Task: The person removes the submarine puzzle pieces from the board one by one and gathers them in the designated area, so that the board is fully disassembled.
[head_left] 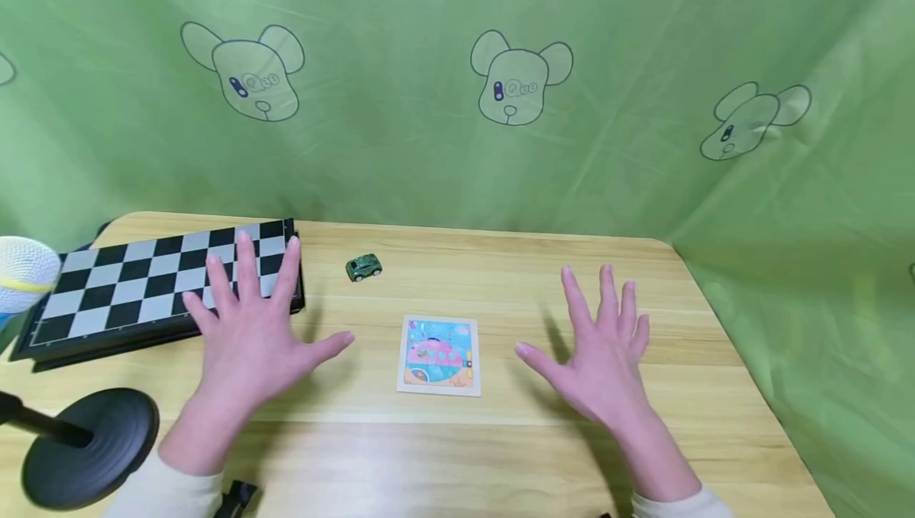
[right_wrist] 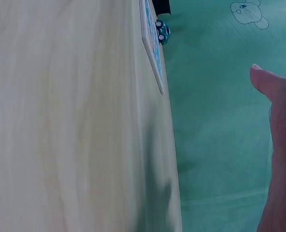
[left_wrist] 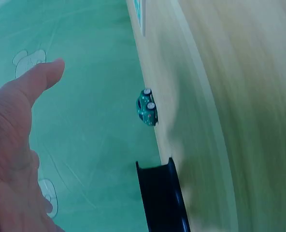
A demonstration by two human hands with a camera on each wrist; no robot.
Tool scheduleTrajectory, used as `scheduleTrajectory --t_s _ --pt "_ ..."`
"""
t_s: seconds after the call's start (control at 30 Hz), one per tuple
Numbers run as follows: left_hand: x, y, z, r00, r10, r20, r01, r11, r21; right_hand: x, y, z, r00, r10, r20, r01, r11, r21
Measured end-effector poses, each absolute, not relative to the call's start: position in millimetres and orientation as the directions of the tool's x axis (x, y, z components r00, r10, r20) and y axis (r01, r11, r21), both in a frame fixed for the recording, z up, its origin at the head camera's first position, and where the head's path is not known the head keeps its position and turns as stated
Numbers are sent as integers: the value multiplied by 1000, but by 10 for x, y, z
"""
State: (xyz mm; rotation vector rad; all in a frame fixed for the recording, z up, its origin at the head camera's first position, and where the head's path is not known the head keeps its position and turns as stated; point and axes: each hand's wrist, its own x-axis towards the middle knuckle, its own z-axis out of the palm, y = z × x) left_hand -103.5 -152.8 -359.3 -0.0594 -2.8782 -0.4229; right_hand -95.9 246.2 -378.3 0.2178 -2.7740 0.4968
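Both hands are spread above the table with nothing in them. My left hand [head_left: 252, 343] overlaps the near right part of a folded chessboard [head_left: 150, 280] in the head view, its thumb pointing right. My right hand [head_left: 602, 359] hovers over the right half of the table, fingers apart and thumb toward the middle. Between the hands lies a flat square picture puzzle [head_left: 439, 355] with a white frame and a pink and blue sea scene. Behind it, to the left, stands a small green toy car [head_left: 364, 267], also seen in the left wrist view as a car [left_wrist: 147, 107] near the table's far edge.
At the left, a round black stand base [head_left: 89, 448] with a rod rests on the table [head_left: 400, 462]. A white ball-shaped head with a yellow band [head_left: 27, 273] rises at the left edge. A green curtain [head_left: 400, 160] with mouse-face drawings hangs behind and at the right.
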Motion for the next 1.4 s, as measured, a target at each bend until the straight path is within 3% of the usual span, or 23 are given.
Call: scheduleTrajectory --t_s 0.3,0.53,0.83,1.2,1.4 --pt "-1057 -1272 -3603 -952 52 303 144 947 289 -1089 2217 -3860 -931 -81 356 -243 865 -440" --pt "-1096 -1013 -3715 -973 103 205 181 894 411 -1167 1955 -3912 -956 -73 284 -237 762 -603" --pt "-1100 -760 -3882 -988 148 36 140 787 601 -1288 1664 -3965 -984 -77 161 -176 567 -805" --pt "-1140 -639 -4057 -972 195 -129 37 673 738 -1388 1470 -4126 -975 -222 -2 -115 510 -852" --pt "-1154 -580 -4139 -961 243 -130 62 649 758 -1408 1405 -4161 -962 -271 -41 -116 539 -834"
